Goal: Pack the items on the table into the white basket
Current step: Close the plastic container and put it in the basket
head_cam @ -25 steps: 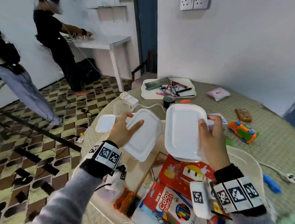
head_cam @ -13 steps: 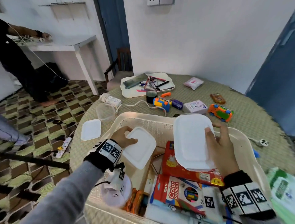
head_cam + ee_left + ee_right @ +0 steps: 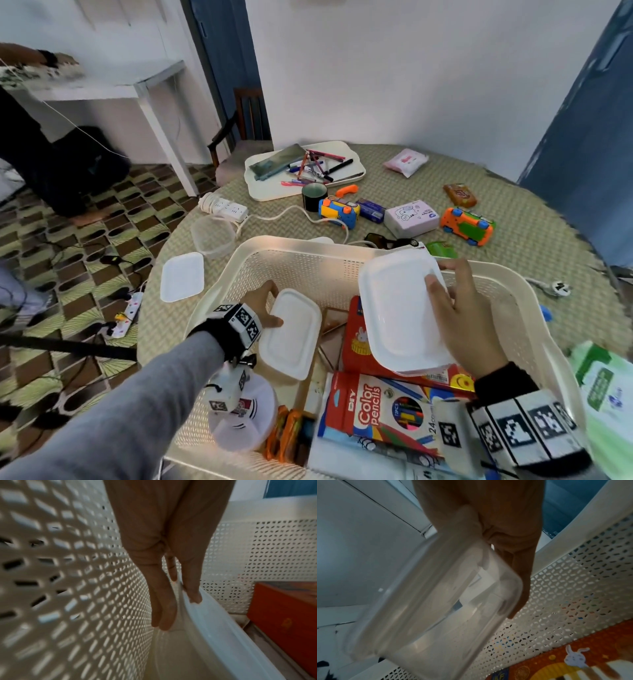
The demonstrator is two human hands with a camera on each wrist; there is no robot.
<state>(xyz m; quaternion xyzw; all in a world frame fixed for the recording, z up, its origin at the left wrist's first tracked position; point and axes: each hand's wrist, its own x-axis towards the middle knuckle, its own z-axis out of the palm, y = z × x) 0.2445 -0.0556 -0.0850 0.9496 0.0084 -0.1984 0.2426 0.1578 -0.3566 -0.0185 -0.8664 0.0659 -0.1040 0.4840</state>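
The white perforated basket (image 3: 291,245) stands at the table's near edge, holding a color pencils box (image 3: 380,414) and a red box (image 3: 356,346). My left hand (image 3: 263,308) holds a small lidded clear container (image 3: 291,334) low inside the basket by its left wall; in the left wrist view the fingers (image 3: 164,614) lie under its rim and the thumb on the lid (image 3: 219,635). My right hand (image 3: 455,308) grips a larger lidded clear container (image 3: 400,308) above the red box, seen from below as the same container (image 3: 436,601) in the right wrist view.
On the table beyond the basket lie a loose lid (image 3: 182,277), an open clear tub (image 3: 213,235), a power strip (image 3: 224,207), toy cars (image 3: 467,226), a tissue box (image 3: 411,219) and a tray of pens (image 3: 305,169). A green pack (image 3: 606,390) lies right of the basket.
Both hands have come down with their containers into the basket. The left one sank deepest, next to the left wall. The head view has swung right and down.
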